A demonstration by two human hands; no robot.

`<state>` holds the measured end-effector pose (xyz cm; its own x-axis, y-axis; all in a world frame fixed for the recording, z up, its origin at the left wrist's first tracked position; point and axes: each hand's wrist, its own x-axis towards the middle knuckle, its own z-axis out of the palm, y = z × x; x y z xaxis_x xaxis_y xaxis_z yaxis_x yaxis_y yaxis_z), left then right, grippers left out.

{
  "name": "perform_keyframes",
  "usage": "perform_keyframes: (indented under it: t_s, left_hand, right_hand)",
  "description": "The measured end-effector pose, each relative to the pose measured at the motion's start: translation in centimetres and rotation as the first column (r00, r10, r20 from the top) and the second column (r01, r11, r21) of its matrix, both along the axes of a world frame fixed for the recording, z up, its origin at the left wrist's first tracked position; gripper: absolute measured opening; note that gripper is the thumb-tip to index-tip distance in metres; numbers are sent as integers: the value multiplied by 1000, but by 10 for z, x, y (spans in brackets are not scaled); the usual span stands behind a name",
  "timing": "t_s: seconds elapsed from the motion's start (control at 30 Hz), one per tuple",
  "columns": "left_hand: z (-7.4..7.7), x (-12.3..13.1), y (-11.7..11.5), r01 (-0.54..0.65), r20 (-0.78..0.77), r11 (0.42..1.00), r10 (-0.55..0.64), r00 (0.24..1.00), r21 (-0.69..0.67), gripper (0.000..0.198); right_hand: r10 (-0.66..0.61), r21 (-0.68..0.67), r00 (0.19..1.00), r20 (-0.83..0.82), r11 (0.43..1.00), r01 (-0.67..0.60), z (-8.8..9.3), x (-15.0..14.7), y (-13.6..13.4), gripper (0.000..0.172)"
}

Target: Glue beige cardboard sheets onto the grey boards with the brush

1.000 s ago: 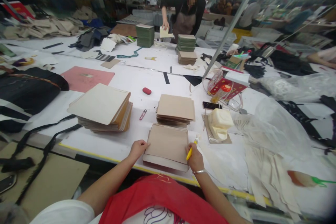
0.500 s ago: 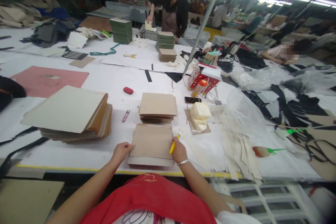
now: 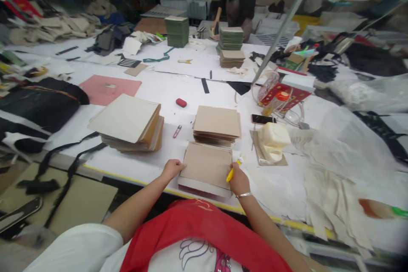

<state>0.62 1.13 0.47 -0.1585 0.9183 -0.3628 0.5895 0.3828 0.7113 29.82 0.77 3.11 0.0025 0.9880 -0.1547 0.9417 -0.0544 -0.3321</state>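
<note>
My left hand [image 3: 174, 169] is closed at the left edge of a tan cardboard sheet [image 3: 208, 163], thumb and fingers pinching it. That sheet lies on a low stack near the table's front edge, with a paler strip showing along the near side. My right hand [image 3: 239, 179] is wrapped round a yellow-handled brush [image 3: 230, 175] with a whitish tip, and rests against the sheet's right edge. Right behind stands a second stack of tan cardboard [image 3: 216, 121]. To the left is a larger stack of grey-topped boards [image 3: 127, 117].
Pink-handled thread snips [image 3: 177, 131] and a red case [image 3: 181, 103] lie between the stacks. At right are a cream plastic container [image 3: 274, 140], a phone [image 3: 263, 119], a red bag [image 3: 288, 95] and fabric strips [image 3: 334, 199]. Across the table a person [image 3: 240, 4] stands by green stacks [image 3: 177, 32].
My view has swung left, so everything sits further right in the picture. Both hands keep their places at the sheet's edges. The person opposite has lowered an arm.
</note>
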Motion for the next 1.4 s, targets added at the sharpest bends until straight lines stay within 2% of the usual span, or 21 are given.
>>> perform_keyframes:
  t_s: [0.23, 0.33, 0.43, 0.53, 0.6, 0.67, 0.73, 0.8, 0.87, 0.93, 1.0, 1.07, 1.23, 1.4]
  left_hand:
    - [1, -2, 3, 11, -64, 999, -13, 998, -35, 30]
    - [7, -3, 4, 53, -112, 998, -57, 992, -40, 29]
    - [20, -1, 5, 159, -289, 987, -163, 943, -36, 26]
    - [36, 4, 7, 280, -488, 960, -240, 839, 8, 24]
    - [46, 10, 10, 356, -580, 935, -285, 763, 9, 30]
    - [55, 15, 17, 423, -636, 906, -341, 692, -25, 35]
    - [61, 21, 26, 481, -661, 875, -391, 641, -51, 40]
    - [65, 26, 40, 540, -668, 842, -413, 618, -21, 46]
    - [65, 32, 56, 595, -671, 802, -414, 616, 52, 47]
    - [61, 37, 73, 624, -675, 775, -410, 614, 97, 37]
    - [56, 38, 88, 629, -679, 773, -418, 603, 82, 25]
    - [51, 37, 98, 632, -681, 773, -433, 591, 57, 21]
    - [47, 30, 100, 676, -675, 734, -464, 574, 71, 26]
    - [49, 33, 96, 653, -649, 743, -427, 630, 145, 26]
  right_hand:
    - [47, -24, 997, 64, 999, -46, 1, -3, 1, 21]
    - [49, -38, 995, 87, 998, -46, 3, -1, 1, 23]
    - [57, -16, 991, 124, 998, -56, 6, 4, 3, 23]
    - [80, 142, 989, 128, 985, -98, 9, 0, 8, 23]
    - [139, 312, 988, 68, 938, -154, 5, -12, 12, 22]
    - [252, 463, 968, -11, 859, -218, -3, -32, 15, 24]
    - [364, 553, 930, -56, 787, -275, -16, -52, 16, 25]
    - [428, 581, 902, -64, 751, -315, -29, -67, 15, 23]
    - [440, 572, 896, -62, 751, -329, -39, -73, 13, 21]
    - [439, 558, 897, -62, 760, -333, -44, -73, 12, 22]
    - [438, 553, 897, -61, 763, -335, -46, -70, 12, 23]
    - [438, 557, 897, -53, 759, -338, -46, -69, 12, 24]
    - [429, 570, 903, -28, 749, -338, -47, -70, 12, 26]
    - [429, 572, 903, -28, 747, -337, -49, -71, 12, 25]
